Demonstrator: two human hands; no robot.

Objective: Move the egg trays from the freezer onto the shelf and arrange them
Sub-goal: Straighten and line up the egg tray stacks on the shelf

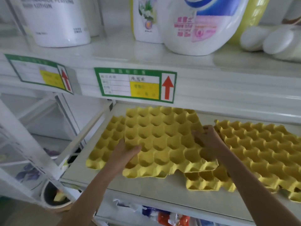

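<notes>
Arranging step: left hand (125,152) and right hand (206,137), fingers clamped on top tray (162,139); next, square it on shelf (146,186) stack.

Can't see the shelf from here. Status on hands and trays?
Left hand and right hand both gripping the top egg tray. It overlaps the left tray beneath; more trays at right. Nothing blocking.

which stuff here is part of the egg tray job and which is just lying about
Job: yellow moulded-pulp egg tray held by left hand and right hand; yellow tray beneath; yellow trays at right; white shelf.

Lying about: white bottles; green-bordered labels.
</notes>
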